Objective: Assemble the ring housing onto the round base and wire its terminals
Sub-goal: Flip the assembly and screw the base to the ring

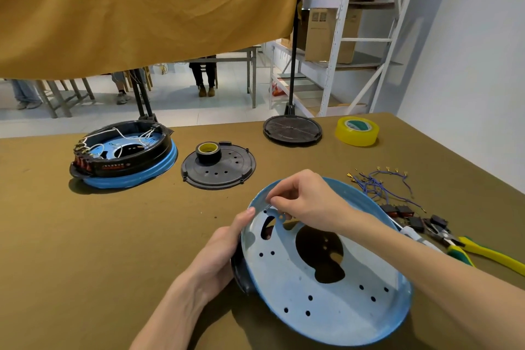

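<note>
Readying the round base for its ring housing

Left hand [224, 250] grips the tilted round base [326, 287] by its left rim; right hand [301, 199] pinches something small, unclear, at its far edge. Next, probably seating the housing, which needs holes aligned.

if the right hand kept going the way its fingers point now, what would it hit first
The right hand points its fingertips down-left, pinching something small, and would probably first meet the inner face of the tilted blue round base near its upper-left holes. Depth is unclear.
</note>
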`<move>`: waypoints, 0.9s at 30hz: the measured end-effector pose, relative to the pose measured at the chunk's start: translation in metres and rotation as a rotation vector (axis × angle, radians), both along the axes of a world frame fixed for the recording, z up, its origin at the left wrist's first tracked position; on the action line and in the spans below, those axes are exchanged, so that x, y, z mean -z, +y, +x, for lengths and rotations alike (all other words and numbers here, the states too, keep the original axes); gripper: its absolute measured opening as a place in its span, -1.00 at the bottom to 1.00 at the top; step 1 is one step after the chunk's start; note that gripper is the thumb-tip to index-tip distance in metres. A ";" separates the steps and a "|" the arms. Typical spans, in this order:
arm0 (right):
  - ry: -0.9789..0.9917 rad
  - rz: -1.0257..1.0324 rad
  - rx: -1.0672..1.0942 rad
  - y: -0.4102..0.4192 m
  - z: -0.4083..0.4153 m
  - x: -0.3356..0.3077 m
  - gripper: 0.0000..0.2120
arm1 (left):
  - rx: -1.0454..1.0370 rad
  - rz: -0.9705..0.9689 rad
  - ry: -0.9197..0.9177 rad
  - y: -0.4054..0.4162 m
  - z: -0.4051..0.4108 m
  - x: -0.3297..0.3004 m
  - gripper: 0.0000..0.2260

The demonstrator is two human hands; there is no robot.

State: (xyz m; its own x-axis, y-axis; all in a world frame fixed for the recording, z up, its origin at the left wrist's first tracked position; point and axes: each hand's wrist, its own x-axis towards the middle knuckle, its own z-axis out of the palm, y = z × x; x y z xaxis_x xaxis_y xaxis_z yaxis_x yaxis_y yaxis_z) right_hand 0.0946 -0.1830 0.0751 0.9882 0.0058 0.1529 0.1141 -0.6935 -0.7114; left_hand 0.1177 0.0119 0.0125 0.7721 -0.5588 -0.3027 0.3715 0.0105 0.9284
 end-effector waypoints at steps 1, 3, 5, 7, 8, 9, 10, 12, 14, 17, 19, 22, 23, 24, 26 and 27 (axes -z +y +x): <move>-0.007 -0.006 -0.005 0.000 0.001 -0.001 -0.86 | 0.003 0.003 0.001 0.000 0.000 0.000 -0.48; -0.012 -0.012 -0.005 0.000 0.002 -0.003 -0.90 | 0.007 0.009 0.008 0.000 0.000 -0.001 -0.47; -0.014 -0.027 0.001 0.001 0.005 -0.004 -0.91 | 0.009 0.010 0.021 0.000 0.001 -0.001 -0.47; -0.020 -0.040 -0.002 0.003 0.008 -0.003 -0.89 | 0.012 0.012 0.034 0.001 0.001 -0.002 -0.48; -0.028 -0.043 -0.009 0.004 0.009 -0.003 -0.89 | 0.016 0.014 0.037 0.000 0.001 -0.002 -0.48; -0.042 -0.046 -0.016 0.005 0.010 -0.001 -0.92 | 0.018 0.017 0.039 0.001 0.001 -0.003 -0.47; -0.059 -0.045 -0.023 0.005 0.011 0.000 -0.96 | 0.021 0.020 0.041 0.001 0.001 -0.003 -0.47; -0.104 -0.041 -0.028 0.005 0.011 0.003 -0.95 | 0.026 0.026 0.045 0.002 0.001 -0.003 -0.46; -0.147 -0.053 -0.027 0.003 0.012 0.005 -0.92 | 0.027 0.040 0.048 0.002 0.001 -0.004 -0.47; -0.206 -0.011 0.008 0.001 0.011 0.007 -0.88 | -0.005 0.048 0.098 0.002 0.004 -0.007 -0.52; -0.223 0.101 0.084 -0.001 0.012 0.006 -0.88 | -0.026 0.047 0.155 0.001 0.006 -0.008 -0.53; -0.190 0.219 0.172 -0.007 0.014 0.002 -0.90 | -0.023 0.065 0.187 0.002 0.007 -0.009 -0.51; -0.161 0.220 0.179 -0.009 0.014 0.001 -0.89 | -0.019 0.072 0.191 0.002 0.006 -0.010 -0.49; -0.123 0.224 0.179 -0.010 0.015 -0.001 -0.89 | -0.014 0.076 0.196 0.002 0.006 -0.011 -0.45; -0.020 0.266 0.158 -0.010 0.014 -0.005 -0.88 | -0.003 0.078 0.212 0.003 0.005 -0.014 -0.39; 0.039 0.304 0.142 -0.009 0.014 -0.008 -0.88 | 0.000 0.077 0.221 0.004 0.004 -0.014 -0.36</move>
